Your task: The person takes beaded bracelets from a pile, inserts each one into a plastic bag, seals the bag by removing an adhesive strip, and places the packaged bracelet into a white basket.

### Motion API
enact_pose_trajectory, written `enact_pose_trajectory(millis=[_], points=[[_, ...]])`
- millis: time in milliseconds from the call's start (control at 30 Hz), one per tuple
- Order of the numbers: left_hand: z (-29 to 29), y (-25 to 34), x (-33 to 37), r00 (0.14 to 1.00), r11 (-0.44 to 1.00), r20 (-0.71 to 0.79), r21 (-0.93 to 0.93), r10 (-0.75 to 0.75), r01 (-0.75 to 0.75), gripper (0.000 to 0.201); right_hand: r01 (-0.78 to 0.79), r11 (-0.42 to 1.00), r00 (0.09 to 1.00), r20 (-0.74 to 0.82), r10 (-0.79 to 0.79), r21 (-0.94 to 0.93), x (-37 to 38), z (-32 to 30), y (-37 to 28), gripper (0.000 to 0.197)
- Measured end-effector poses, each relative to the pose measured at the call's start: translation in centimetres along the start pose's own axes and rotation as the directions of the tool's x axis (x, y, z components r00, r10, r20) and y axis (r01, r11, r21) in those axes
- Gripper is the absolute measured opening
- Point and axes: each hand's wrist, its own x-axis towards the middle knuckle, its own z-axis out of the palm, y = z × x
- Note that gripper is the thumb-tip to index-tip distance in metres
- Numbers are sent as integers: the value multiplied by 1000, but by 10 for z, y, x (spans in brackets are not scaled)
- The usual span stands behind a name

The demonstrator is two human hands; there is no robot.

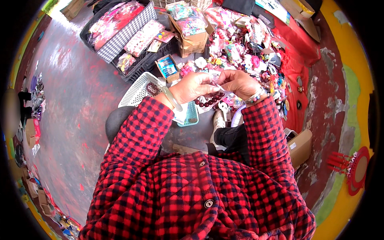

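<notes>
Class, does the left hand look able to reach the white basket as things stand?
Probably yes: the white basket looks open-topped and near, though the left hand holds something pale.

1. Red-and-black checked jacket (176, 188), soft fabric with diamond quilting and long matching sleeves (134, 130).
2. Round, dark-and-pale buttons (209, 204) down the front.
3. Smooth pale bangle (173, 100), left wrist.
4. Light beaded bracelet (256, 97), right wrist.
5. Dark trousers (234, 138); whitish shoe (219, 125).
</notes>
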Motion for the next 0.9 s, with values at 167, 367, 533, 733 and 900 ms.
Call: enact_pose_trajectory(millis=[167,367,533,733,900], points=[[0,-1,0,996,996,-10,15,-89,89,27,-30,999,997,72,28,24,1,0,2,15],[-3,-1,-1,996,995,-18,-58,-86,84,28,-129,983,991,34,126,129,1,-4,-2,9],[-1,2,-3,993,982,15,-144,-120,120,27,-96,995,995,36,96,12,0,-3,-2,10],[6,-4,-3,994,961,11,-256,-108,107,24,-106,984,994,9,108,-142,2,2,0,8],[11,-2,-4,998,993,-46,-112,-35,30,17,-102,985,990,80,114,-140,2,4,0,12]])
